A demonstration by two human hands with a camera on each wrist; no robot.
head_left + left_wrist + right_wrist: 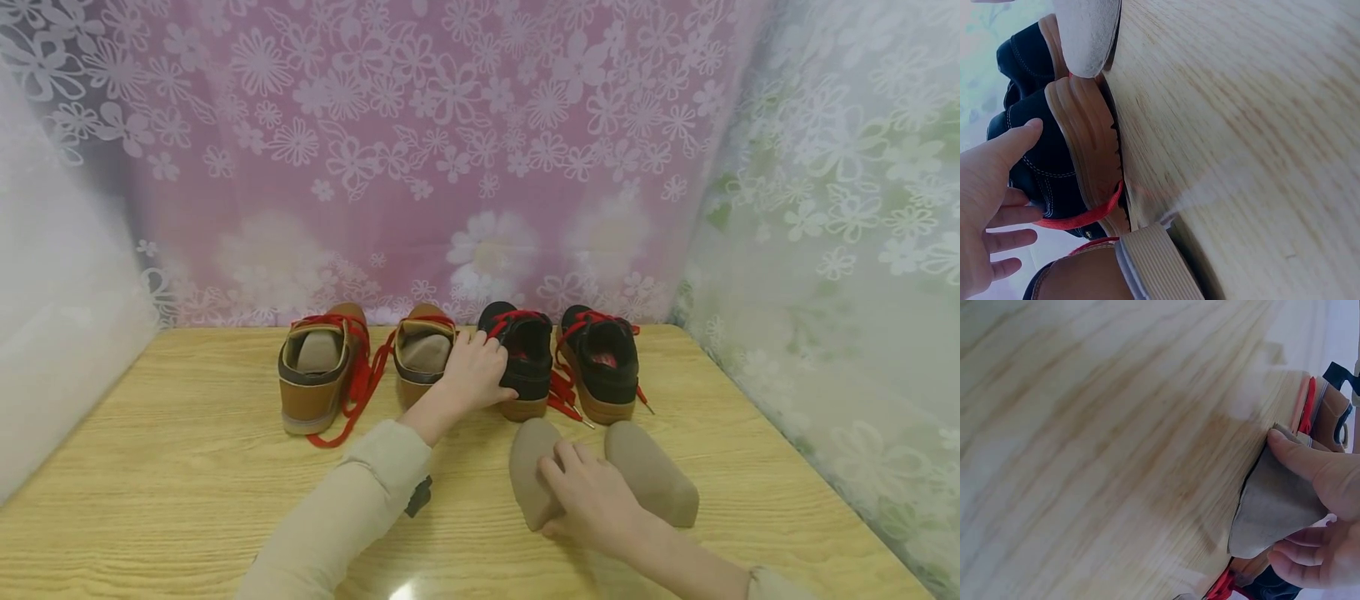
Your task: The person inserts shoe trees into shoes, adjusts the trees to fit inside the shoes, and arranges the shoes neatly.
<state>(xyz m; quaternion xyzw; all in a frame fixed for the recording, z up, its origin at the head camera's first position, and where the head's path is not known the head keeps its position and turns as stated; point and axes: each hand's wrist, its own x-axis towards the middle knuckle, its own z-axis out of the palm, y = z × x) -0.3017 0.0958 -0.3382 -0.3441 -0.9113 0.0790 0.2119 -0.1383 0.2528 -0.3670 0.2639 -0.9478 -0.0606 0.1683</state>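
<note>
Left sleeve (322,525): nearest the head camera; cut off by the bottom edge and covering some of the bench.
Backdrop (420,150): pink floral cloth, running out of the frame at the top.
Bench (150,467): pale wood grain; its near edge is out of view.
Brown shoes (309,407): a pair at left, heels toward the camera; the right one is partly hidden by the person's wrist, and the left wrist view crops one.
Black shoes (528,383): upright beside them; the left one's near side is covered by fingers.
Left hand (472,375): at the left black shoe, thumb laid on its heel, fingers loose along its side.
Right hand (596,500): thumb and fingers grip the left beige insert (531,467), hiding much of it; the two hands are apart.
Right beige insert (651,475): on the bench, just beside it.
Shoe inserts (318,352): inside the brown shoes, only the exposed ends visible.
Red laces (363,383): partly lost behind shoes.
Dark piece (418,497): mostly behind the sleeve; unidentifiable.
</note>
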